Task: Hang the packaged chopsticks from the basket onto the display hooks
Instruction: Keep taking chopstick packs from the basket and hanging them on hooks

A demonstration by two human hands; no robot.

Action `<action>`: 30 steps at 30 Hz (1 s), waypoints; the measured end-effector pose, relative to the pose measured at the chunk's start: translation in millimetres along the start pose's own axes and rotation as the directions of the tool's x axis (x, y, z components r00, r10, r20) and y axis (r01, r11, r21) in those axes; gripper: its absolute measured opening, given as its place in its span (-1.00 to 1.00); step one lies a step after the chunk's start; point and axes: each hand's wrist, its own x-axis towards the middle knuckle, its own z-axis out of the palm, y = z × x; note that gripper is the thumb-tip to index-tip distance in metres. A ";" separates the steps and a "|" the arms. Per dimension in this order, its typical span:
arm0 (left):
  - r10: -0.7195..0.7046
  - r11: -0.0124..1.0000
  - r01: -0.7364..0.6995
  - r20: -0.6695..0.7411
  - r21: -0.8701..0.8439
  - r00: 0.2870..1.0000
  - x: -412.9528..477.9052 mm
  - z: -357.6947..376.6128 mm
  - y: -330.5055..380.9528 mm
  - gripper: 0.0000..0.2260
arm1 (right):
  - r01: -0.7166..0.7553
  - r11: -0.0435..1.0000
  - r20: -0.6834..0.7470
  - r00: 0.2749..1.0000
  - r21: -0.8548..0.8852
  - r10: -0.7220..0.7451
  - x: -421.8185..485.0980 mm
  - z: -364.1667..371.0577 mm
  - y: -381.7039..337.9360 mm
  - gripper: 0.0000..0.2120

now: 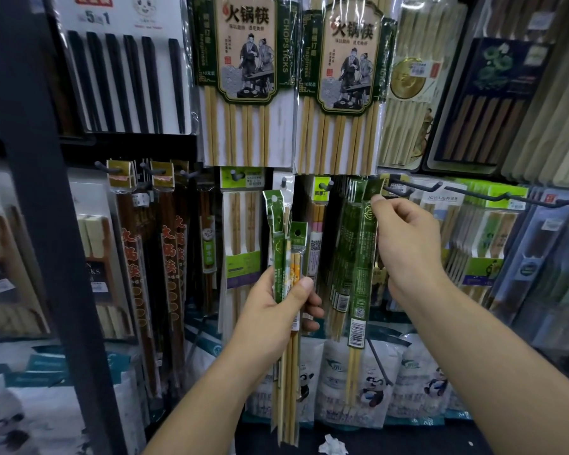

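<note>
My left hand [276, 307] was wrapped around a bundle of packs [284, 254], thumb across the front and fingers curled behind. The narrow green-topped chopstick packets stood upright in my fist, their bare wooden ends hanging below my wrist. The bundle was in front of the shelf, not on any peg.

My right hand [408, 238] was raised higher and pinched the top of one green pack [362, 267] between thumb and forefinger. Its header was up beside the base of a dark hook [421, 186], and the pack hung straight down from my fingers. I could not tell whether its hole was on the hook. It lay against a row of matching packs [340, 254] just to its left.

Above hung two large packs [247, 77] of pale chopsticks, with black chopsticks [128, 83] to their left. Panda bags [368, 389] stood below, and a scrap of paper [334, 446] lay at the bottom.
</note>
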 end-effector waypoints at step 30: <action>0.090 0.992 -0.094 0.056 0.078 0.994 -3.7 -2.1 5.3 -0.91 | 0.037 0.991 -0.018 0.999 -0.125 -0.040 7.1 5.0 19.0 -0.62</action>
